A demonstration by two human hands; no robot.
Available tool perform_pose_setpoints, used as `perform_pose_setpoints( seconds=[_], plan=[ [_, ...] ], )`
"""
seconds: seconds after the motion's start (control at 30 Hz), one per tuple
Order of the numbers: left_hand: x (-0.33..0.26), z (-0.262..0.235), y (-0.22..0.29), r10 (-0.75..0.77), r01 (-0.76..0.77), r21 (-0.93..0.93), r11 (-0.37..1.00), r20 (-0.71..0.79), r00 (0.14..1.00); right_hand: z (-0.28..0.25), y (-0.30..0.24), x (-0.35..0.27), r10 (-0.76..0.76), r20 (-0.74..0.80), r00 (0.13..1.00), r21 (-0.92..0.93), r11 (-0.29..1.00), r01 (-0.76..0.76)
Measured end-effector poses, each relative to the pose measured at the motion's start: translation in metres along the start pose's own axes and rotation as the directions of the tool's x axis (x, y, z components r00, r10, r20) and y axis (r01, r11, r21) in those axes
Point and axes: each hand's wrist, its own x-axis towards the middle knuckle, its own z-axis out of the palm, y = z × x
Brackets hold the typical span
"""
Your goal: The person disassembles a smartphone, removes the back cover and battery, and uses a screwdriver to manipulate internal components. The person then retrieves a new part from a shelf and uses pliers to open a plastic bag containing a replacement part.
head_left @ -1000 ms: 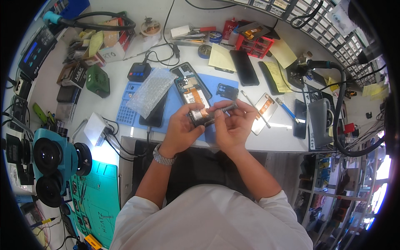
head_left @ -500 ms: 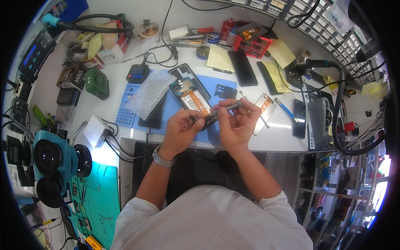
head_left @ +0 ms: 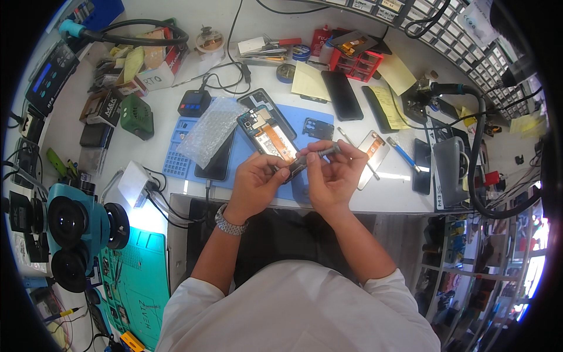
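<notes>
Head view: my left hand (head_left: pixel 255 185) grips an opened phone (head_left: pixel 267 142), right hand (head_left: pixel 333 176) a grey tool (head_left: pixel 326 151); slipping could nick the orange ribbon (head_left: pixel 277 136).

Head-worn fisheye view, facing downward, fairly near, above a workbench (head_left: pixel 381 200)

Opened phone (head_left: pixel 267 134) partly hidden by the left hand (head_left: pixel 256 188)
Its near end is covered; the tip of the grey tool (head_left: pixel 329 151) in the right hand (head_left: pixel 333 182) is too small to tell. Left of the left hand, bubble wrap (head_left: pixel 211 132) hides part of a dark phone (head_left: pixel 218 165); beyond the right hand, a drawer rack (head_left: pixel 435 36) is cut off.
</notes>
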Motion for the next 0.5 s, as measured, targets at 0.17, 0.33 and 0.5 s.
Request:
perform_pose_setpoints(
  seconds=[0.17,0.33,0.5],
  plan=[
    [-0.0004,-0.0017,-0.0026,-0.023,0.023,0.025,0.999,-0.003,1.0,-0.0006,-0.0012,0.0001,-0.038,0.024,0.999,-0.036,0.999,0.039],
    [0.0,-0.0018,-0.0007,-0.026,0.026,0.044,0.999,0.009,1.0,-0.0005,-0.002,-0.0002,-0.096,0.053,0.994,-0.058,0.993,0.099],
    [0.0006,0.0019,0.004,-0.047,0.05,-0.091,0.995,0.038,0.998,-0.001,-0.0017,-0.0041,-0.137,0.101,0.985,-0.065,0.987,0.144]
  ],
)
